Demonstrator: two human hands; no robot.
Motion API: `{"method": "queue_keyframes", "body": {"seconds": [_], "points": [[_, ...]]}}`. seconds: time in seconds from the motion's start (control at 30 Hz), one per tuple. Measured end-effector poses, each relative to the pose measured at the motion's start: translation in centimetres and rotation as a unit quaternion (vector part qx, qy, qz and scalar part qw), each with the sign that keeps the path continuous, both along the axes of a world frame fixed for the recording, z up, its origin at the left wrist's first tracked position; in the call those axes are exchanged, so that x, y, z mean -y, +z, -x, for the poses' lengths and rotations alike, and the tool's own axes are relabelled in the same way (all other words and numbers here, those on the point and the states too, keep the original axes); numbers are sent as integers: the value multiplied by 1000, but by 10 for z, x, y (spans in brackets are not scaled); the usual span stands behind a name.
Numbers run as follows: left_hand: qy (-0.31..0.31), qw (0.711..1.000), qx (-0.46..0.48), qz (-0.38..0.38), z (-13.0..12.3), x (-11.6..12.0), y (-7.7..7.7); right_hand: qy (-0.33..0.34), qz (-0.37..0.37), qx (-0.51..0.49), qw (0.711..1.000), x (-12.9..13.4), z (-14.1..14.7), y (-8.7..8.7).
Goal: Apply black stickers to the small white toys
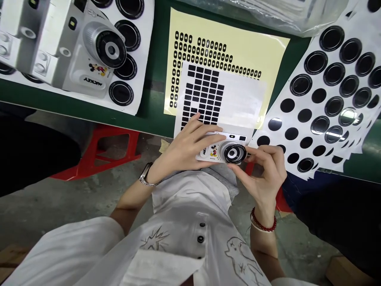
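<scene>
My left hand (pixel 186 147) is wrapped round the left end of a small white toy camera (pixel 218 155), which lies level over the table's near edge. The camera carries a mouse-character print, and a black ring label surrounds its silver lens (pixel 234 153). On the other side, my right hand (pixel 266 171) pinches the lens end, with index finger and thumb at its rim. A white sheet of black rectangular stickers (pixel 241 95) lies just beyond the camera. Under that sheet is a yellowish sheet of small black oval stickers (pixel 250 47). Parts of the camera body are hidden by my left fingers.
Several similar white cameras (pixel 86 75) stand at the left on a sheet of round black stickers (pixel 139 67). More round-sticker sheets (pixel 293 93) overlap at the right of the green table (pixel 157 51). Clear plastic wrapping (pixel 282 16) lies at the back. Red stools (pixel 102 153) stand below.
</scene>
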State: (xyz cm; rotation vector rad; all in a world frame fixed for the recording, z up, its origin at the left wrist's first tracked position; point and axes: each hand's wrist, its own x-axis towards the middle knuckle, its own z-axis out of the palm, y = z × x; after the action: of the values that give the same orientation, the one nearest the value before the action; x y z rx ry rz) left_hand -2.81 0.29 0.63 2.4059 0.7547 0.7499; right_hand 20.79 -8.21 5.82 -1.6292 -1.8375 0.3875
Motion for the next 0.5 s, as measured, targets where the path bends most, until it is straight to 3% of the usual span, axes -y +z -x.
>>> {"method": "queue_keyframes", "body": {"seconds": [0.5], "points": [[5, 1000, -7, -3, 0, 0, -1, 3, 31, 10, 999, 1, 8, 8]]}}
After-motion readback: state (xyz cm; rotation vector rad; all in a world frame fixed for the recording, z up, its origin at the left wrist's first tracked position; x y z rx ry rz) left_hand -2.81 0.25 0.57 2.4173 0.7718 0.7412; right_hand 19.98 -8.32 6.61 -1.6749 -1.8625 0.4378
